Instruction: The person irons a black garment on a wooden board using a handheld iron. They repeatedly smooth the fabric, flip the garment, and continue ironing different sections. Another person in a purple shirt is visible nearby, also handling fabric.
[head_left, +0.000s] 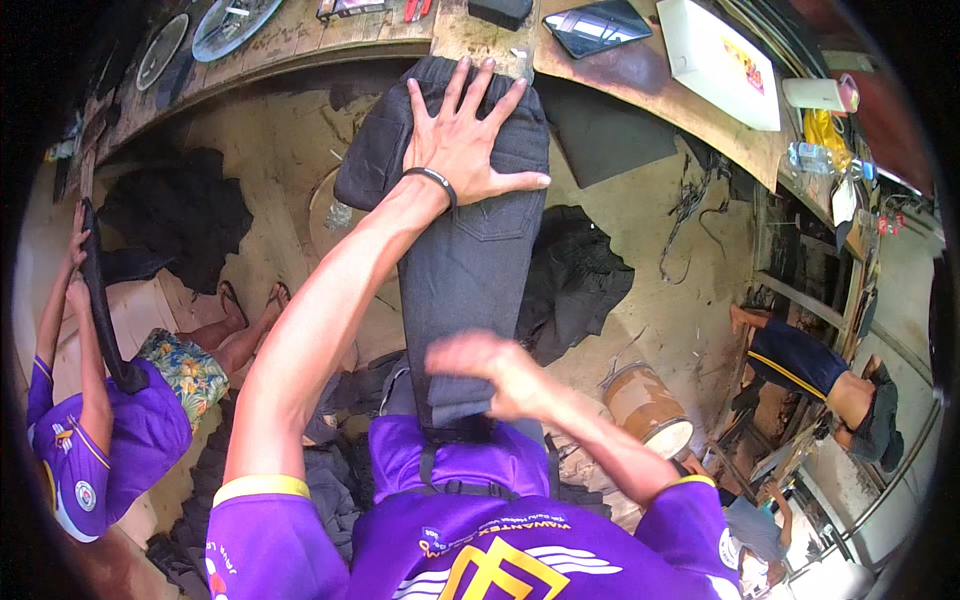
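A pair of black trousers (460, 280) stretches from the workbench toward my lap, with its gathered waistband at the far end and a stitched patch pocket on top. My left hand (452, 150) lies flat on the upper part near the waistband, fingers spread, a dark band around the wrist. Close to my body, my right hand (485, 370) is over the lower leg end, beside a folded dark piece of cloth (460, 398). Motion smears its fingers, so its grip is unclear.
On the bench (600, 85) lie a dark tablet-like device (597, 27) and a white box (718, 62). A plastic bottle (825, 160) stands right. Dark cloth (575, 285) and a brown drum (647, 408) are on the floor. Other people work left (120, 440) and right (810, 370).
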